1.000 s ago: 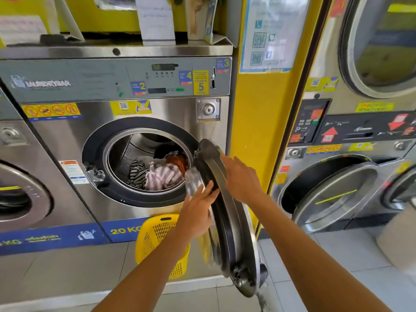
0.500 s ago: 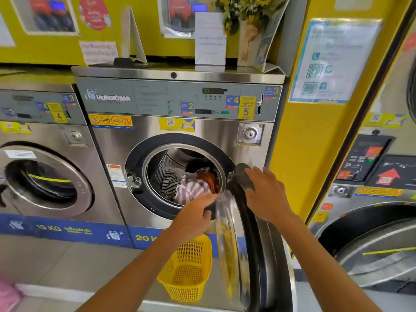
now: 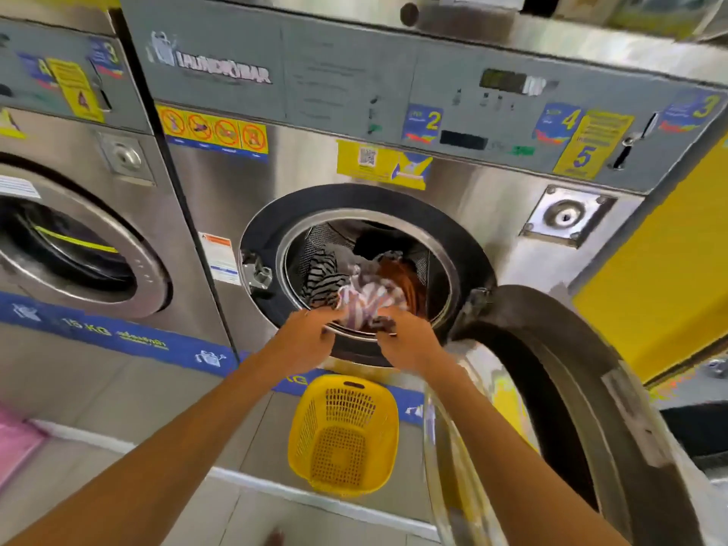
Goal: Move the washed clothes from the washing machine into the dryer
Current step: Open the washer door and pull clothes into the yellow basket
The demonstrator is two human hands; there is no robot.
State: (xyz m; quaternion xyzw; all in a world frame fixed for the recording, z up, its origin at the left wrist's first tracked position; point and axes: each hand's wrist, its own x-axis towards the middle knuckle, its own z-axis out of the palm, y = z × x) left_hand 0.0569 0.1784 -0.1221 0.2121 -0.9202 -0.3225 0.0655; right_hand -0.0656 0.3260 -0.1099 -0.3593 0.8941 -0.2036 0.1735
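The steel washing machine [image 3: 394, 72] stands in front of me with its round door [image 3: 571, 388] swung open to the right. Inside the drum lie washed clothes: a black-and-white striped piece [image 3: 325, 279], a pink-and-white striped cloth [image 3: 368, 299] and an orange garment [image 3: 405, 279]. My left hand [image 3: 305, 334] and my right hand [image 3: 407, 336] are both at the drum's lower rim, fingers curled into the pink-and-white striped cloth. The fingertips are hidden in the fabric.
An empty yellow plastic basket [image 3: 344, 433] sits on the floor right below the drum opening. Another washer with a shut door [image 3: 78, 250] stands to the left. A yellow wall panel [image 3: 669, 269] is on the right. Something pink [image 3: 15, 443] lies at the left floor edge.
Both hands have left the door and reached forward into the drum, taking hold of the pink-and-white striped cloth. The view has moved closer and tilted down.
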